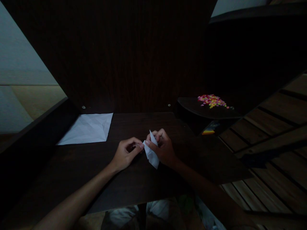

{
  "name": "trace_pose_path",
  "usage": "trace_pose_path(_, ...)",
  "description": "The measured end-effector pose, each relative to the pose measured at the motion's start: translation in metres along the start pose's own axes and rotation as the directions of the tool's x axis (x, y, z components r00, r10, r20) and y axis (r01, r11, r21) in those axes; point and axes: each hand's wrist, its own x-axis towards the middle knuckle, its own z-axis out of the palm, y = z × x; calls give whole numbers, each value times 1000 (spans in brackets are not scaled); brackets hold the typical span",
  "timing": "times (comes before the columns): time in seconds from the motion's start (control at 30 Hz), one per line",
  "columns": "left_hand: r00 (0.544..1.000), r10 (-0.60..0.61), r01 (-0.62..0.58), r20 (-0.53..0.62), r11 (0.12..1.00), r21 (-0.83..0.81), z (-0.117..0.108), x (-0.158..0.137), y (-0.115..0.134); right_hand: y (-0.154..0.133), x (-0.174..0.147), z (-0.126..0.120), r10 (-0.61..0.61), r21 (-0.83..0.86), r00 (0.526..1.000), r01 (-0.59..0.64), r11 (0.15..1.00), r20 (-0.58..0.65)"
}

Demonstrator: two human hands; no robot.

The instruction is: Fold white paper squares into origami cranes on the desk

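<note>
A small folded piece of white paper (152, 157) is held above the dark desk, one pointed corner up and another down. My right hand (165, 147) grips it from the right, thumb across its front and fingers curled behind. At its left edge, my left hand (127, 152) pinches a corner between thumb and fingertips. The folds behind my right fingers are hidden. Further left on the desk lies a larger creased sheet of white paper (90, 128), apart from both hands.
A low corner shelf (192, 107) at the right bears a pile of small colourful pieces (213, 100). Beneath it sits a yellow-orange item (208, 131). A dark back panel (134, 57) rises behind the desk (96, 179), and a raised side board (35, 127) bounds the left. Slatted wood (275, 134) lies right.
</note>
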Motion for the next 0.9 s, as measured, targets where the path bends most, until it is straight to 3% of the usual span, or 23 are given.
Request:
trace_pose_path(0.57,997,2,7,-75,992,124,-1,3,1,8,1,-2,0,-72,997,-6,997,-83)
trace_pose_path(0.9,996,-81,83,-43,995,52,-3,3,1,10,1,-4,-24,-99,996,16,995,-82)
